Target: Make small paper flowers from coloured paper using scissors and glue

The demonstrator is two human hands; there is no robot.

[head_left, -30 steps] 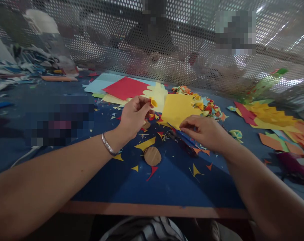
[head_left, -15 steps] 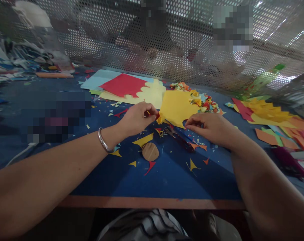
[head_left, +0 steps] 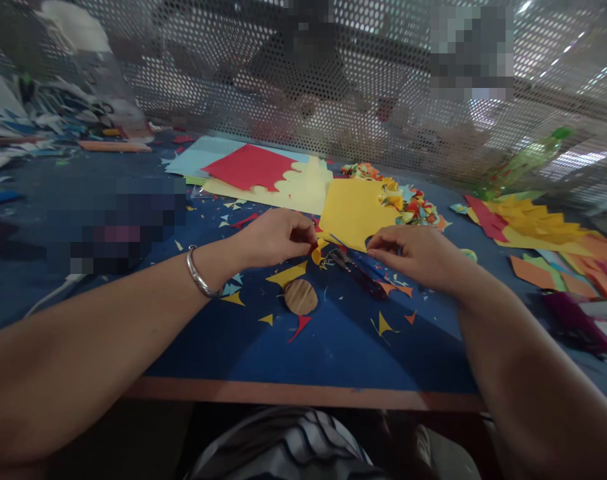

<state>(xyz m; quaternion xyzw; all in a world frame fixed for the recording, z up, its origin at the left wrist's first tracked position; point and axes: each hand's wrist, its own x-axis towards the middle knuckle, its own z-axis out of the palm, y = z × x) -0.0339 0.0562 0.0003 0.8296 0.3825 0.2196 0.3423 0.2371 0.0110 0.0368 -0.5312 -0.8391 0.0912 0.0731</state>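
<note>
My left hand (head_left: 276, 237) is closed in a pinch around a small curled piece of yellow paper (head_left: 318, 252), with a bit of red by the fingertips. To its right, my right hand (head_left: 408, 253) has thumb and fingers pinched at the near right corner of a yellow paper sheet (head_left: 356, 207), where a rounded notch is cut. Scissors (head_left: 361, 275) lie between the hands, partly beneath the sheet's near edge. A thin blue stick-like thing lies beside them. Closer to me rests a round wooden disc (head_left: 301, 297), touching a yellow offcut (head_left: 287, 274).
Red paper (head_left: 251, 167) with scalloped edges lies on pale yellow and light blue sheets behind my left hand. Small folded colourful pieces (head_left: 416, 207) are heaped beyond the yellow sheet. More coloured paper (head_left: 538, 223) and a purple pouch (head_left: 578, 320) are rightward; a perforated metal screen (head_left: 208, 100) stands behind.
My left hand has shifted slightly down with the small yellow piece, away from the sheet's edge. My right hand stays at the sheet's corner. The view has tilted slightly.
</note>
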